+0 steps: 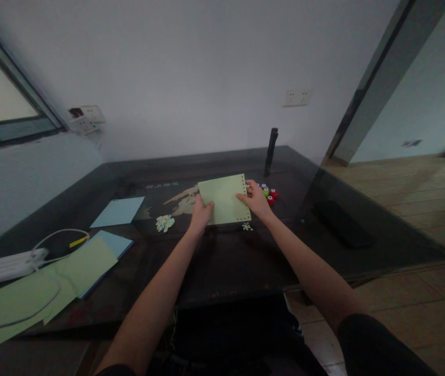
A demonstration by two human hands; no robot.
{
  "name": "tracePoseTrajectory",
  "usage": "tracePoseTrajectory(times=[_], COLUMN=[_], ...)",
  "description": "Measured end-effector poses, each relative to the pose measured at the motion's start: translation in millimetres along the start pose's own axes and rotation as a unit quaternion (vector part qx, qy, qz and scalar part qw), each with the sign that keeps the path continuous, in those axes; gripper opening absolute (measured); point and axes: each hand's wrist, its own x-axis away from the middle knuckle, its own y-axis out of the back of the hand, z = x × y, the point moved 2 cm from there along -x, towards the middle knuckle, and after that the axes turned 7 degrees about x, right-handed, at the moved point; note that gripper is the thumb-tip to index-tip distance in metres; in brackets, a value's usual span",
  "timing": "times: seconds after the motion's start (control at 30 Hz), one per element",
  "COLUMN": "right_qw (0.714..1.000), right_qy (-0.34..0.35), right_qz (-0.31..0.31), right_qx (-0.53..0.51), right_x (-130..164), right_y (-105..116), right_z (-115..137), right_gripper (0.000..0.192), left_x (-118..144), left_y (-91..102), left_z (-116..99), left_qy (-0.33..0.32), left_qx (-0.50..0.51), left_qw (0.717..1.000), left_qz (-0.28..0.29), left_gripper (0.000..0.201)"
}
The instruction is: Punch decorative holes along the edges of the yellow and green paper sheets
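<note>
A pale green sheet of paper (224,198) is held up over the dark table, with a row of punched holes along its right edge and a few at its bottom right corner. My left hand (201,213) grips its left edge, thumb on the front. At the right edge, my right hand (258,199) pinches the sheet, thumb in front. Just below the sheet's lower right corner lies a small scatter of paper bits (247,226). A larger pile of pale paper bits (165,223) sits left of my left hand. Beyond my right hand are several colourful round pieces (272,196), partly hidden.
On the left of the table (222,261) lie a blue sheet (118,211), green sheets (85,263) and a white power strip (7,266) with a cable. A black upright stick (271,151) stands at the back. A dark flat object (341,223) lies at right.
</note>
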Motion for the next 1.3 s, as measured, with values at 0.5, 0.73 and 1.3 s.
tracePoseTrajectory(times=[0.5, 0.73, 1.3], right_qw=[0.997, 0.992, 0.975], right_qy=[0.008, -0.004, -0.132], right_qz=[0.011, 0.047, 0.149], right_qx=[0.073, 0.115, 0.102], right_x=[-7.6, -3.5, 11.9], right_y=[16.7, 23.1, -3.7], right_z=[3.3, 13.6, 7.9], right_gripper=[0.019, 0.022, 0.007], left_x=[4.9, 6.5, 2.0], left_y=[-0.3, 0.5, 7.2], left_z=[-3.6, -4.8, -34.7], left_qy=[0.081, 0.102, -0.183], left_qx=[0.012, 0.021, -0.318], left_qw=[0.995, 0.992, 0.928], left_qz=[0.05, 0.069, 0.061], left_gripper=[0.036, 0.04, 0.024])
